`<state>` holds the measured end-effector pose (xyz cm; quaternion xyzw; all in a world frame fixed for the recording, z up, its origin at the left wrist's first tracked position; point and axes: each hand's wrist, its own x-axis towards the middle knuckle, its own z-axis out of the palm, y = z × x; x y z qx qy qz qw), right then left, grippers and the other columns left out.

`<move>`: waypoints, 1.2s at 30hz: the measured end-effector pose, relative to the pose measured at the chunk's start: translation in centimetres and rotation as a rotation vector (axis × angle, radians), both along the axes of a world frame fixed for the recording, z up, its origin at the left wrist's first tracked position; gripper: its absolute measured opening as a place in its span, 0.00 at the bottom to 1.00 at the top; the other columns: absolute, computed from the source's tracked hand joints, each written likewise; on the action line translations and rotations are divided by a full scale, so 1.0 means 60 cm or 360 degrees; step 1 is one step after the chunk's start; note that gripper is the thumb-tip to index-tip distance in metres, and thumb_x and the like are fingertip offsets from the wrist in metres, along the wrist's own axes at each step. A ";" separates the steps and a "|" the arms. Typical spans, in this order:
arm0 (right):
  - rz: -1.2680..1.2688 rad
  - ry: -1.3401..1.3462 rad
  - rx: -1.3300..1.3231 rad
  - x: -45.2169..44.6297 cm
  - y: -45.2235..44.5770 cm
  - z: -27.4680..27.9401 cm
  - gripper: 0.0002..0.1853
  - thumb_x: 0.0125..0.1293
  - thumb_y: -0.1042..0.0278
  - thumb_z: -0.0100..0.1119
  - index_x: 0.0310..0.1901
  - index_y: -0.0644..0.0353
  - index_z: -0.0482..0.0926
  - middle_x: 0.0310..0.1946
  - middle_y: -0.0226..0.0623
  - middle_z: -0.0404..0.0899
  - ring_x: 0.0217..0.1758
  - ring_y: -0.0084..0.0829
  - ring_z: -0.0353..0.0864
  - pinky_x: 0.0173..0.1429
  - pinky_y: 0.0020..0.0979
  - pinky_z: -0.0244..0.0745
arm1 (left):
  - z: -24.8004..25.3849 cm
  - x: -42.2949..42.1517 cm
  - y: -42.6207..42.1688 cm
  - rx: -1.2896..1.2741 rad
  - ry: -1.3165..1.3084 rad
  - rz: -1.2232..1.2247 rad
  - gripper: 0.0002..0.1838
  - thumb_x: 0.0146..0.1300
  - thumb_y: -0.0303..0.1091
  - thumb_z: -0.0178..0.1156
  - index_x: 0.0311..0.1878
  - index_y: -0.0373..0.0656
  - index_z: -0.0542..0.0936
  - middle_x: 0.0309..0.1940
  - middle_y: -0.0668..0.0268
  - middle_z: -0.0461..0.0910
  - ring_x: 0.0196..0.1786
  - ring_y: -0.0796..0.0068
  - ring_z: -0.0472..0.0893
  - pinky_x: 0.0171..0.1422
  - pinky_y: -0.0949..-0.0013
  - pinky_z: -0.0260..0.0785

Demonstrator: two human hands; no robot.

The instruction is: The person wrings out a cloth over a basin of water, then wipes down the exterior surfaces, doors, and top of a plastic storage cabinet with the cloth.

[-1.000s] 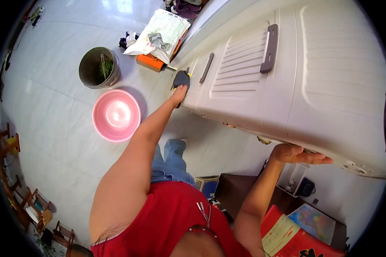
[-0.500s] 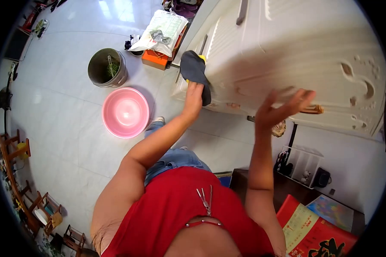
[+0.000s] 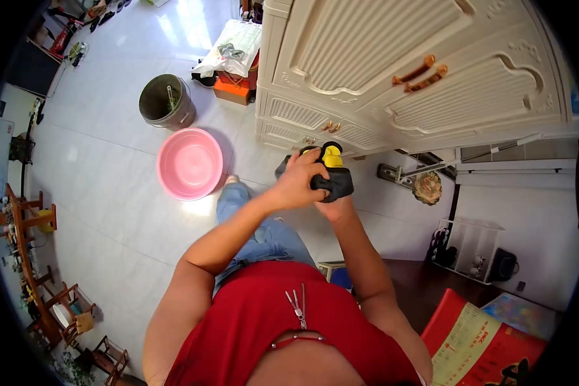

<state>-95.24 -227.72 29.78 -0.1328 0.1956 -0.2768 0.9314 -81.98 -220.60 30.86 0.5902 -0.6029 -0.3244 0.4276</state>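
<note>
Between left grip (image 3: 298, 180) and right grip (image 3: 336, 207) — dark cloth (image 3: 340, 184)

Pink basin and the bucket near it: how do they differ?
The pink basin is light and shiny; the bucket is a dark, dull grey-green. The basin is wide and shallow, while the bucket is narrower and deeper. The bucket holds something green; the basin shows its smooth pink bottom. Both are round, open-topped and stand on the pale floor.
</note>
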 end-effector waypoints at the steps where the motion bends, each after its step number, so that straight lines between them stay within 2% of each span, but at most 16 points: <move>1: -0.0018 0.0058 -0.0206 0.000 -0.005 -0.002 0.20 0.74 0.54 0.47 0.60 0.55 0.72 0.60 0.35 0.74 0.63 0.36 0.73 0.67 0.39 0.69 | 0.004 0.020 -0.001 -0.0003 0.0068 -0.0159 0.23 0.52 0.34 0.70 0.53 0.47 0.79 0.68 0.54 0.67 0.72 0.55 0.63 0.75 0.57 0.53; 2: 0.0012 -0.0039 -0.0192 -0.004 -0.032 0.003 0.18 0.73 0.58 0.49 0.58 0.58 0.73 0.56 0.37 0.76 0.58 0.38 0.76 0.60 0.37 0.75 | 0.008 0.036 -0.006 -0.0043 0.0503 -0.0011 0.25 0.55 0.38 0.70 0.57 0.46 0.78 0.67 0.55 0.69 0.72 0.58 0.64 0.75 0.57 0.53; 3: -0.0073 -0.0160 -0.0449 0.007 -0.042 0.067 0.14 0.72 0.64 0.51 0.54 0.60 0.75 0.49 0.37 0.77 0.54 0.34 0.76 0.63 0.36 0.70 | 0.012 0.056 -0.014 -0.0085 0.0939 0.0135 0.28 0.58 0.42 0.69 0.61 0.45 0.76 0.66 0.56 0.71 0.72 0.60 0.65 0.76 0.57 0.53; 5: -0.0174 0.0433 -0.1281 0.008 -0.089 0.132 0.13 0.69 0.68 0.55 0.53 0.61 0.75 0.47 0.37 0.77 0.52 0.36 0.77 0.59 0.37 0.72 | 0.015 0.115 -0.045 -0.0283 0.0700 0.0714 0.26 0.67 0.40 0.61 0.65 0.40 0.72 0.68 0.61 0.68 0.69 0.68 0.66 0.73 0.64 0.55; 8: -0.1473 0.1789 -0.3092 0.019 -0.145 0.183 0.19 0.62 0.77 0.61 0.56 0.61 0.75 0.56 0.42 0.74 0.59 0.41 0.73 0.62 0.37 0.68 | 0.014 0.197 -0.119 -0.0536 0.0260 0.1182 0.38 0.67 0.44 0.62 0.73 0.35 0.60 0.72 0.51 0.62 0.73 0.59 0.62 0.76 0.61 0.52; 9: -0.1270 0.1467 -0.2819 0.039 -0.174 0.203 0.27 0.59 0.71 0.64 0.62 0.53 0.75 0.63 0.48 0.68 0.68 0.50 0.63 0.69 0.46 0.60 | -0.009 0.220 -0.146 -0.0656 0.0187 0.1215 0.38 0.69 0.45 0.58 0.75 0.35 0.57 0.73 0.51 0.59 0.76 0.58 0.58 0.77 0.61 0.50; 13: -0.1903 0.2380 -0.3558 0.124 -0.209 0.121 0.22 0.60 0.66 0.62 0.55 0.31 0.81 0.70 0.35 0.64 0.72 0.47 0.61 0.61 0.55 0.63 | -0.114 0.268 -0.208 -0.0679 0.0195 0.1195 0.35 0.74 0.47 0.51 0.75 0.36 0.55 0.73 0.53 0.59 0.76 0.60 0.57 0.77 0.63 0.48; 17: -0.1066 0.2557 -0.3942 0.146 -0.223 -0.166 0.13 0.67 0.61 0.58 0.50 0.29 0.84 0.75 0.13 0.57 0.69 0.35 0.65 0.43 0.44 0.71 | -0.225 0.293 -0.226 -0.0709 0.0377 0.1008 0.34 0.75 0.49 0.47 0.74 0.35 0.57 0.71 0.54 0.63 0.74 0.62 0.60 0.76 0.64 0.49; 19: -0.0584 0.2421 -0.4142 0.127 -0.213 -0.290 0.11 0.67 0.60 0.57 0.48 0.34 0.85 0.74 0.13 0.58 0.60 0.28 0.75 0.37 0.37 0.73 | -0.281 0.311 -0.228 -0.0686 0.0456 0.0913 0.34 0.76 0.50 0.45 0.74 0.34 0.57 0.70 0.55 0.65 0.72 0.63 0.61 0.76 0.65 0.49; 22: 0.0677 0.2508 -0.3936 0.101 -0.218 -0.437 0.17 0.68 0.59 0.55 0.57 0.40 0.81 0.63 0.14 0.73 0.45 0.20 0.82 0.42 0.29 0.74 | -0.354 0.338 -0.229 -0.0659 0.0538 0.0780 0.33 0.77 0.52 0.42 0.73 0.34 0.58 0.68 0.56 0.67 0.71 0.64 0.64 0.75 0.66 0.49; 24: 0.0295 0.2423 -0.4393 0.071 -0.237 -0.577 0.23 0.67 0.60 0.54 0.65 0.39 0.74 0.52 0.16 0.82 0.40 0.18 0.82 0.53 0.29 0.71 | -0.404 0.357 -0.231 -0.0578 0.0630 0.0732 0.35 0.76 0.55 0.42 0.73 0.36 0.59 0.67 0.59 0.68 0.71 0.66 0.63 0.75 0.67 0.50; 26: 0.0125 0.2102 -0.4536 0.046 -0.268 -0.628 0.20 0.66 0.60 0.54 0.60 0.36 0.77 0.55 0.16 0.80 0.44 0.18 0.81 0.60 0.34 0.65 | -0.449 0.384 -0.237 -0.0525 0.0864 0.0734 0.36 0.75 0.59 0.42 0.73 0.39 0.61 0.67 0.61 0.68 0.69 0.68 0.65 0.72 0.66 0.54; 29: -0.0681 0.1612 -0.4750 0.070 -0.276 -0.581 0.09 0.65 0.59 0.55 0.43 0.30 0.82 0.60 0.16 0.76 0.54 0.19 0.75 0.67 0.43 0.54 | -0.487 0.402 -0.261 -0.0599 0.1108 0.0701 0.38 0.73 0.66 0.40 0.71 0.43 0.64 0.66 0.63 0.70 0.67 0.69 0.69 0.67 0.64 0.65; 31: -0.1263 0.1440 -0.4466 0.114 -0.255 -0.510 0.04 0.62 0.57 0.59 0.37 0.32 0.82 0.59 0.17 0.76 0.60 0.25 0.74 0.64 0.45 0.56 | -0.434 0.358 -0.255 -0.0643 0.1020 0.0631 0.40 0.72 0.67 0.41 0.72 0.42 0.63 0.67 0.61 0.70 0.68 0.67 0.69 0.68 0.62 0.65; 34: -0.2592 0.1176 -0.4025 0.184 -0.272 -0.367 0.10 0.60 0.53 0.63 0.44 0.31 0.80 0.58 0.24 0.77 0.64 0.37 0.73 0.66 0.54 0.54 | -0.416 0.351 -0.249 -0.0676 0.1119 0.0473 0.40 0.71 0.67 0.41 0.72 0.42 0.62 0.66 0.59 0.70 0.67 0.64 0.70 0.70 0.62 0.64; 36: -0.2623 0.1508 -0.3836 0.203 -0.254 -0.290 0.17 0.63 0.55 0.61 0.53 0.37 0.76 0.62 0.31 0.71 0.68 0.42 0.65 0.66 0.54 0.57 | -0.400 0.336 -0.231 -0.0762 0.1064 0.0289 0.47 0.66 0.75 0.36 0.74 0.45 0.60 0.69 0.61 0.68 0.71 0.63 0.66 0.74 0.61 0.57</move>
